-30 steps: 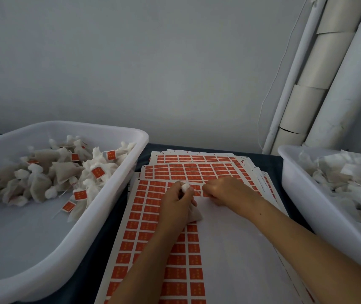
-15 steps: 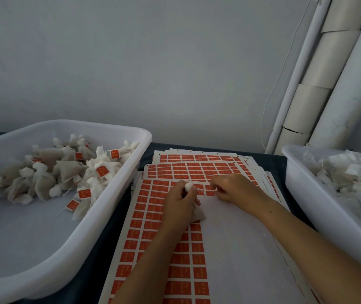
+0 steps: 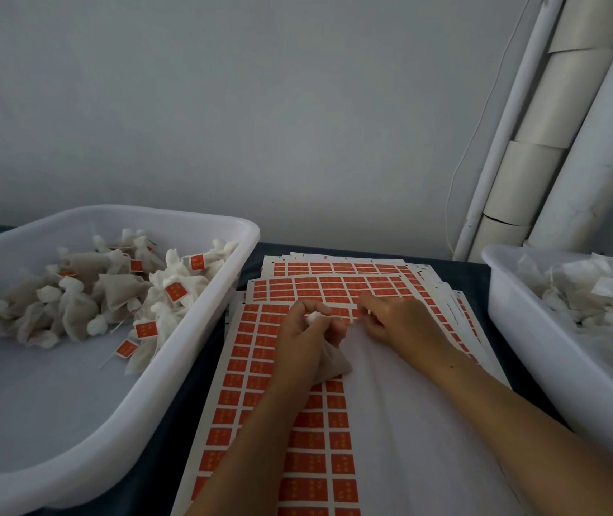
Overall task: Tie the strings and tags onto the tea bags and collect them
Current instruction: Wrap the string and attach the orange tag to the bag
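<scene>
Your left hand (image 3: 303, 342) grips a tea bag (image 3: 331, 361) over the tag sheet (image 3: 260, 366); your right hand (image 3: 396, 324) seemingly pinches a tag there.

The left hand (image 3: 303, 338) holds a tea bag (image 3: 329, 361) over the tag sheet (image 3: 260, 366) while the right hand (image 3: 396, 322) seemingly pinches a tag.

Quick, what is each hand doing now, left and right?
Left hand: grips a tea bag, fingers curled round its top.
Right hand: fingers curled, picking at the sheet of orange tags; what it holds cannot be told.
</scene>
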Demonstrator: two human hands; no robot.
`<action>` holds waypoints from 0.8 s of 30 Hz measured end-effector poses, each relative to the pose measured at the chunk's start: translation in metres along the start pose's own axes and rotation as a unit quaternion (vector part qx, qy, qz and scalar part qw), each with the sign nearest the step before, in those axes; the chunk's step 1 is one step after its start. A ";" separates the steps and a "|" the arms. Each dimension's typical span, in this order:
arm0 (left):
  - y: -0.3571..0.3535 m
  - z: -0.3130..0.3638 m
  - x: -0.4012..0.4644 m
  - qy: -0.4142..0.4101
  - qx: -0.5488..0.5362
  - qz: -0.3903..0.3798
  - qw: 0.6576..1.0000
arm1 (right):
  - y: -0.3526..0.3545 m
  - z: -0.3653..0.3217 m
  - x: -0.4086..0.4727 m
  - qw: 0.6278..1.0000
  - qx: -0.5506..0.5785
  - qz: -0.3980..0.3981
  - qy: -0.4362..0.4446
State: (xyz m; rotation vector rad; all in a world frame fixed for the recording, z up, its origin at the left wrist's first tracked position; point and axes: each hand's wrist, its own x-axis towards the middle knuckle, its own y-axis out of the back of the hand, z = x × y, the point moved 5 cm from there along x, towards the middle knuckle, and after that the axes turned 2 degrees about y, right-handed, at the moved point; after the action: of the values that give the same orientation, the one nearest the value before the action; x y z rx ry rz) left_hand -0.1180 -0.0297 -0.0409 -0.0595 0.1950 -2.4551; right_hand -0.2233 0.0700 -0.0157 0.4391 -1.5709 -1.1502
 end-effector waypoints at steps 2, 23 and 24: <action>0.001 0.002 0.000 0.016 -0.031 -0.001 0.999 | -0.002 -0.002 0.002 0.999 0.042 0.005 -0.020; 0.000 0.007 -0.001 -0.023 -0.019 -0.088 0.996 | -0.007 0.010 0.001 0.841 0.376 0.115 -0.371; -0.001 0.008 -0.002 -0.025 -0.014 -0.092 0.995 | -0.003 0.010 -0.001 0.827 0.388 0.146 -0.379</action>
State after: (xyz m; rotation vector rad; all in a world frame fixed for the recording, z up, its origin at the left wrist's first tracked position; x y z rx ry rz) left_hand -0.1164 -0.0284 -0.0326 -0.1577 0.2089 -2.6304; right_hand -0.2330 0.0739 -0.0181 0.2327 -2.7090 -0.3768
